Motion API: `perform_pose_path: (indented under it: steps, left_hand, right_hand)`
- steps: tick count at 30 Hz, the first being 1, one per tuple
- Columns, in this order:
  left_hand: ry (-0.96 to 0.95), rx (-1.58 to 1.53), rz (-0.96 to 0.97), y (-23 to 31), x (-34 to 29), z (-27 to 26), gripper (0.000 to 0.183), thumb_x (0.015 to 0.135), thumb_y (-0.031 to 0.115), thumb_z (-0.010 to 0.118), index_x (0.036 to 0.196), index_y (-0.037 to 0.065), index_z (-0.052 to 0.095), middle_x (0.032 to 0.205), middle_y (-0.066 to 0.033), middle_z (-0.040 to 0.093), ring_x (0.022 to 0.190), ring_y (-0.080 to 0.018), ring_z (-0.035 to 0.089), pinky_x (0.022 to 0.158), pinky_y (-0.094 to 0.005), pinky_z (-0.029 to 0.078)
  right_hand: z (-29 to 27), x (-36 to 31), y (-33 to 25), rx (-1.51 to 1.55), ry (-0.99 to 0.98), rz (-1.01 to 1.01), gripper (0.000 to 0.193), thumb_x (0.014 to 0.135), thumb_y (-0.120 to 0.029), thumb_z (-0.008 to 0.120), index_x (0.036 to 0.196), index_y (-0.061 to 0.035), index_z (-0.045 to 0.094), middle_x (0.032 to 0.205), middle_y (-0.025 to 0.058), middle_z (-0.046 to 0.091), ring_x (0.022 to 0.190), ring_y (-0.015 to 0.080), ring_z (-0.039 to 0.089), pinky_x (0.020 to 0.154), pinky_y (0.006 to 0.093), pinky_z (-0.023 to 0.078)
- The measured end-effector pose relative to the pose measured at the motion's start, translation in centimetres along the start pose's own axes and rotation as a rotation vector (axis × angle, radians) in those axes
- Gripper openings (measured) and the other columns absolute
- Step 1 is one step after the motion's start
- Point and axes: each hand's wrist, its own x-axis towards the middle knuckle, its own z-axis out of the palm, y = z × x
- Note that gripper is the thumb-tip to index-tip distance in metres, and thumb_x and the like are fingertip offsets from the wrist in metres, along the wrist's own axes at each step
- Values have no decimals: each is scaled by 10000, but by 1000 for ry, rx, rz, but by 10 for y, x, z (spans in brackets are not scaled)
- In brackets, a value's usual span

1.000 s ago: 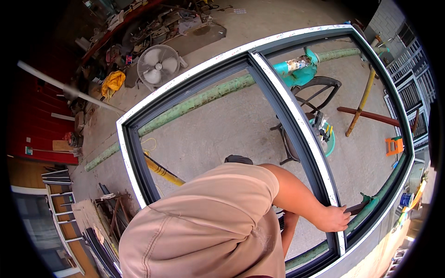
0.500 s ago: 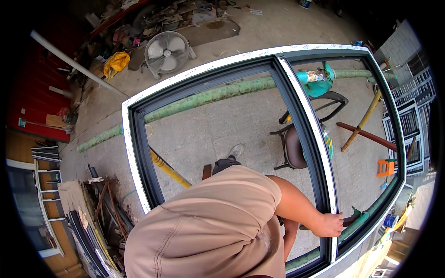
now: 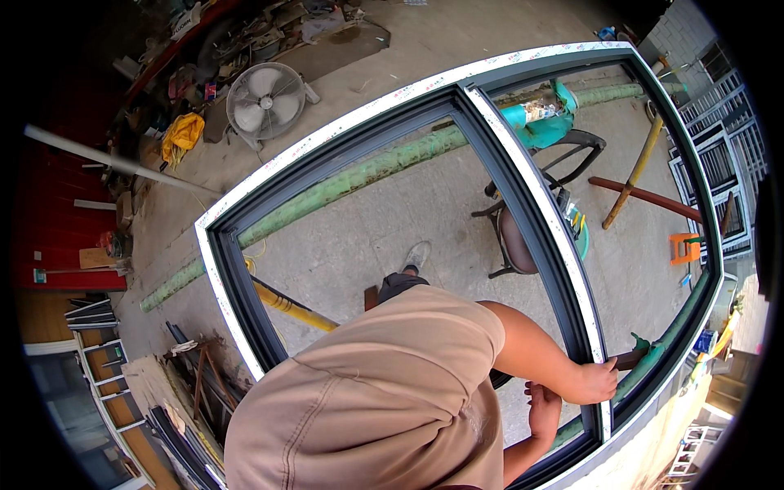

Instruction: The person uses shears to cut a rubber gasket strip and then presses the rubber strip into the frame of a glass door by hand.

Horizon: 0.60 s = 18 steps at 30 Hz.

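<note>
A large window frame (image 3: 359,114), dark grey with white printed protective film, lies propped flat in front of me. An upright bar (image 3: 545,212) divides it into two openings. My left hand (image 3: 596,382) is closed over the near end of this bar, its fingers bent at the far edge. Just beside it, my right hand (image 3: 544,404) is raised by the bar's inner side with curled fingers. Whatever the right fingers hold, if anything, is hidden. My tan sleeve and shoulder (image 3: 367,384) cover the frame's near left side.
Green pipes (image 3: 351,180) run beneath the frame. Through the openings show a brown-seated chair (image 3: 516,239), a yellow pole (image 3: 294,306) and my shoe (image 3: 417,255). A fan (image 3: 265,102) stands beyond. Orange stool (image 3: 684,248) and stacked frames (image 3: 710,159) are at right; scrap lengths (image 3: 184,433) at left.
My right hand has come up into sight beside the bar, from below my left arm. My left hand stays on the bar's near end. The view has shifted slightly.
</note>
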Motion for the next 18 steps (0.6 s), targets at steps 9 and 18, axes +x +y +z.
perform_pose_path:
  steps: [9,18]
  left_hand:
    - [33,-109,40,-2,-14,-27,483,1012,332,647,1363,11,728,1322,-205,762,1365,-412,668,1239,-721,437]
    - [18,12,-28,-25,-37,-77,650,1000,219,684,1611,10,609,1499,-196,679,1517,-352,565,1367,-616,293]
  right_hand:
    - [-69,-93,-81,40,261,-217,260,1162,-155,669,1269,65,755,991,59,731,925,146,649,871,311,535]
    - [-123,-73,-91,-158,816,-102,399,1035,-196,845,1368,10,772,1030,142,810,938,233,757,884,380,597]
